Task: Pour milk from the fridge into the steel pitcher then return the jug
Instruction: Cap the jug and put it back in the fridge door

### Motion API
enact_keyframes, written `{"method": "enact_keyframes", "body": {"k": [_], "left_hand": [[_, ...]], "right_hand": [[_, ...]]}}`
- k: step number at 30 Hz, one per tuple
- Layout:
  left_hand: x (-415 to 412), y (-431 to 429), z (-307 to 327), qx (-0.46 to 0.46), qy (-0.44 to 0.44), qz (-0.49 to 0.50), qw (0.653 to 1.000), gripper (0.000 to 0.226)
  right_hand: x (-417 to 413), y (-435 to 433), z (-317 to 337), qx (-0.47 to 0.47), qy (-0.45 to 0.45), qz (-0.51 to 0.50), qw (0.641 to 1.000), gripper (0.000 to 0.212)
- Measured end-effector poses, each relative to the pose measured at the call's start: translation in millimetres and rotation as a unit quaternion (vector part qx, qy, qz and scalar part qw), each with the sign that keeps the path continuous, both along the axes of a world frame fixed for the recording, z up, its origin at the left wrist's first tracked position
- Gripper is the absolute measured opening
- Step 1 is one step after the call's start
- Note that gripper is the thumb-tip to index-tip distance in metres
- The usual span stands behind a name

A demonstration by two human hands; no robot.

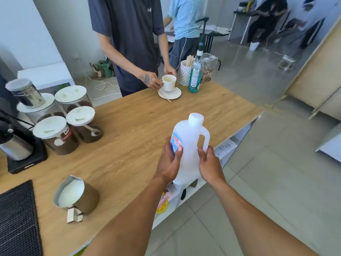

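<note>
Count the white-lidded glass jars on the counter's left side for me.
3: back jar, front-left jar, front-right jar. A fourth white lid under the steel canister may cap another jar.

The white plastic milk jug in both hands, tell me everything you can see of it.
The white plastic milk jug is translucent, with a white screw cap on, a moulded loop handle on its right side and a blue and red label reading "meiji" on its left. It is upright, held over the near edge of the light wooden counter. The left hand grips the label side; the right hand holds it below the handle.
</note>
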State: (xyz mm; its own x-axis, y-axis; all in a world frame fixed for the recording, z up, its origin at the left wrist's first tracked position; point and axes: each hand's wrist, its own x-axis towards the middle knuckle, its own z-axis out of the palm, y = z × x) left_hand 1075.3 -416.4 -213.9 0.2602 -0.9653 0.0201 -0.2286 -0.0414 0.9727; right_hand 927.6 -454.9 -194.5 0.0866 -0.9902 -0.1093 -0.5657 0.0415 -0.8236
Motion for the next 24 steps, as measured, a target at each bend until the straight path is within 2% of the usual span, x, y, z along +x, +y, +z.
{"method": "enact_keyframes", "body": {"k": [3, 7, 12, 16, 24], "left_hand": [[-39, -8, 5, -0.024, -0.049, -0.098, 0.994, 0.080], [-109, -19, 9, -0.004, -0.090, -0.161, 0.983, 0.101], [-207, -25, 14, 0.024, -0.116, -0.243, 0.963, 0.089], [-290, -23, 15, 0.021, -0.130, -0.290, 0.948, 0.090], [-460, 1, 11, 0.020, -0.166, -0.421, 0.891, 0.081]], "right_hand": [[-51, -1, 2, 0.005, 0.015, -0.040, 0.999, 0.022], [-128, 3, 3, 0.008, 0.036, -0.093, 0.995, 0.025], [-235, 23, 2, 0.024, 0.019, -0.163, 0.986, 0.026], [-320, 48, 2, 0.023, 0.000, -0.218, 0.976, 0.024], [-479, 127, -7, 0.029, -0.033, -0.346, 0.937, 0.024]]}}
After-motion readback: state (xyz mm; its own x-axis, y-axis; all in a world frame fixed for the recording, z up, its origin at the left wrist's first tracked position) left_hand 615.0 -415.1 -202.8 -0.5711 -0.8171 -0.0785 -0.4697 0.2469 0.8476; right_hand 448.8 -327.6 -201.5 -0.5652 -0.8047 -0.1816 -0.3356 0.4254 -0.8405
